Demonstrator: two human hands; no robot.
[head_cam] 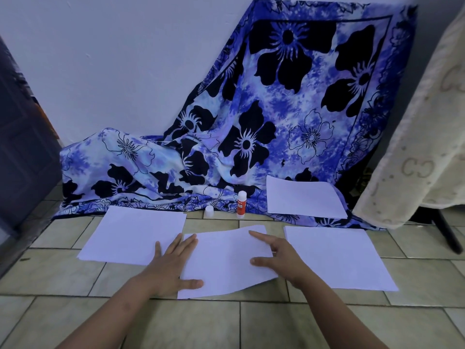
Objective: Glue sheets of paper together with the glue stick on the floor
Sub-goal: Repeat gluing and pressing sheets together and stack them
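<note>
Left hand (173,265): flat, fingers straight, pressing the left edge of the middle sheet (226,263); I see nothing grasped.
Right hand (279,260): forefinger and thumb spread, tips touching the sheet's right side; nothing pinched. Other fingers hidden, I cannot tell how they lie.
Middle sheet: on the floor (251,323), directly nearer me than the glue stick (240,206); its right side bows up off the tiles.
Risk 1: pressing the bow down from both sides may set a crease or trap a bubble.
Risk 2: uneven push may skew the layers. I cannot tell how many layers lie here.
Glue stick: upright at the cloth (251,122) edge, cap (209,212) off, just left of it.
Risk 3: open glue may dry; a reaching arm may topple it.
Other sheets: one near-left (130,235), one near-right (334,258), stack (304,200) to the right of the stick; wet glue may catch them.
</note>
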